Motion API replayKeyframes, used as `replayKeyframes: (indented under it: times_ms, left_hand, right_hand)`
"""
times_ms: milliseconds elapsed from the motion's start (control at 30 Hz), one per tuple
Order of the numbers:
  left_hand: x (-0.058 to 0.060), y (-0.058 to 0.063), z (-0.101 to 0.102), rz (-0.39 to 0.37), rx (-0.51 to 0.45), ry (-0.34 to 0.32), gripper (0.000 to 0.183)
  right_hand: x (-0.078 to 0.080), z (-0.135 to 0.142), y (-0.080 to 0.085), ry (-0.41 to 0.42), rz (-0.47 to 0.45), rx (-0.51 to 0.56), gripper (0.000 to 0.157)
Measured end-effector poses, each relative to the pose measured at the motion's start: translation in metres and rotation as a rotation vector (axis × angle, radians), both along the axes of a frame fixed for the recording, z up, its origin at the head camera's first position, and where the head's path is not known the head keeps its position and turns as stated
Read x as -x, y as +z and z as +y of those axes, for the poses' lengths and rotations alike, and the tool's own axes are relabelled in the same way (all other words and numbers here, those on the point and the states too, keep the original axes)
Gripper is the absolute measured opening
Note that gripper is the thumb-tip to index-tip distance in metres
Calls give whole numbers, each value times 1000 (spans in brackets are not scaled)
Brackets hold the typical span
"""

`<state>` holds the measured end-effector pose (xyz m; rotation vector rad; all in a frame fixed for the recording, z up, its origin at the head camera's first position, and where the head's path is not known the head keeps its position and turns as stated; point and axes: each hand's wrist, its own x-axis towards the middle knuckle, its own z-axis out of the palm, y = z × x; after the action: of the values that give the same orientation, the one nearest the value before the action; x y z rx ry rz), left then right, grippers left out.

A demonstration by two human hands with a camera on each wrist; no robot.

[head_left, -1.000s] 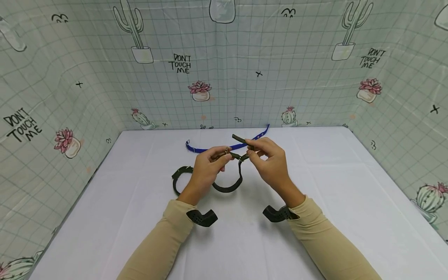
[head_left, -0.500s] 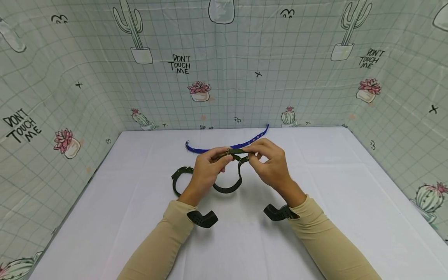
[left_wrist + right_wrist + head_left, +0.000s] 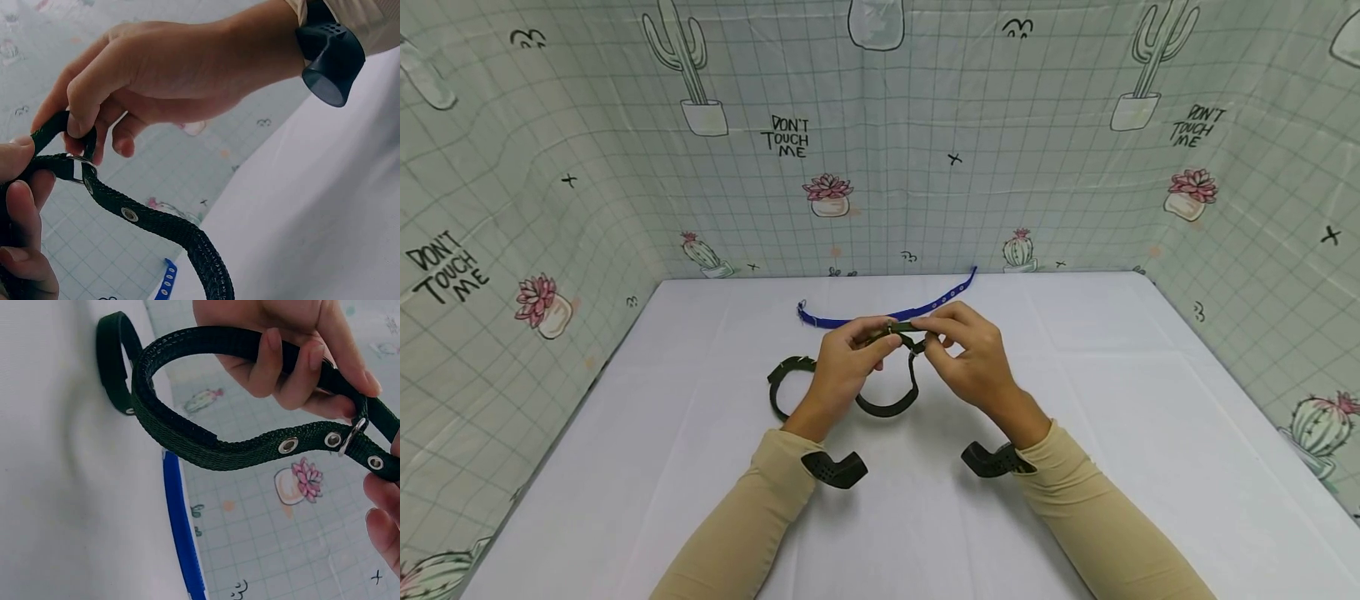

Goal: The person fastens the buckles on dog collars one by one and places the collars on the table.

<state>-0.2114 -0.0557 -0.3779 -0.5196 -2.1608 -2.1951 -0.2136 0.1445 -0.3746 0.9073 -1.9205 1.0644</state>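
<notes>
Above the table, both hands hold a dark green collar with metal eyelets (image 3: pixel 887 409), its padded loop hanging below them. My left hand (image 3: pixel 847 360) pinches one part of the collar; in the right wrist view its curled fingers (image 3: pixel 306 362) lie along the padded band. My right hand (image 3: pixel 972 354) pinches the strap's eyelet end between thumb and fingers. A metal ring (image 3: pixel 352 436) encircles the strap between the hands. In the left wrist view, a strap length (image 3: pixel 53 130) bends into a small arch by the right fingertips. Fingers hide the buckle area.
A second dark green collar (image 3: pixel 775 393) forms a ring on the white table (image 3: pixel 1120 433), partly behind the left wrist. A blue collar with eyelets (image 3: pixel 943 298) lies stretched out behind the hands. A patterned cloth wall (image 3: pixel 880 108) stands around the table's back and sides.
The strap's free end, earlier sticking up past the right fingertips, now lies across toward the left hand. My right hand has moved slightly left and down; the left hand has barely moved.
</notes>
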Motion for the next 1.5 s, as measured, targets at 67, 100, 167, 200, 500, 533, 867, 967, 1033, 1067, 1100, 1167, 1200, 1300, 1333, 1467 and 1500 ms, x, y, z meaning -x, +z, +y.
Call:
replayKeyframes:
  times_ms: [67, 100, 167, 200, 500, 533, 867, 967, 1033, 1067, 1100, 1167, 1200, 1300, 1333, 1467, 1500]
  left_hand:
    - [0, 0, 0, 1, 6, -1, 32]
    - [0, 0, 0, 2, 9, -2, 32]
    - [0, 0, -1, 8, 15, -7, 33]
    - [0, 0, -1, 12, 14, -10, 33]
    - [-1, 0, 0, 46, -10, -40, 23]
    - [-1, 0, 0, 48, -10, -46, 22]
    - [-2, 1, 0, 66, 79, -130, 20]
    - [-3, 2, 0, 86, 117, -167, 23]
    - [-4, 2, 1, 90, 129, -180, 23]
    - [-4, 2, 1, 89, 126, -186, 23]
    - [-4, 2, 2, 88, 121, -192, 23]
    - [-5, 2, 3, 85, 106, -199, 23]
    - [-5, 2, 3, 84, 94, -202, 23]
    - [-4, 0, 5, 83, 43, -210, 25]
    - [-3, -1, 5, 84, 23, -209, 25]
    - [-2, -2, 5, 97, -37, -205, 29]
    - [-2, -3, 5, 103, -47, -203, 29]
  right_hand:
    - [0, 0, 1, -2, 0, -7, 28]
    - [0, 0, 1, -3, 2, -8, 28]
    - [0, 0, 2, -4, 2, -10, 28]
    - [0, 0, 2, -5, 3, -12, 29]
    - [1, 0, 3, -10, 12, -48, 28]
    - [1, 0, 3, -7, 11, -51, 28]
    - [-7, 2, 9, 107, -296, -30, 27]
    - [-9, 2, 10, 128, -393, -35, 29]
    - [-7, 3, 6, 123, -417, -47, 28]
    - [-7, 3, 6, 121, -428, -47, 25]
    - [-6, 3, 5, 120, -444, -46, 23]
    - [-6, 4, 5, 121, -483, -34, 21]
    - [-6, 5, 5, 124, -504, -23, 21]
    - [-5, 6, 5, 127, -568, 10, 22]
    - [-5, 6, 6, 130, -586, 22, 22]
    - [-5, 6, 7, 144, -632, 54, 22]
    - [-5, 6, 6, 147, -635, 61, 22]
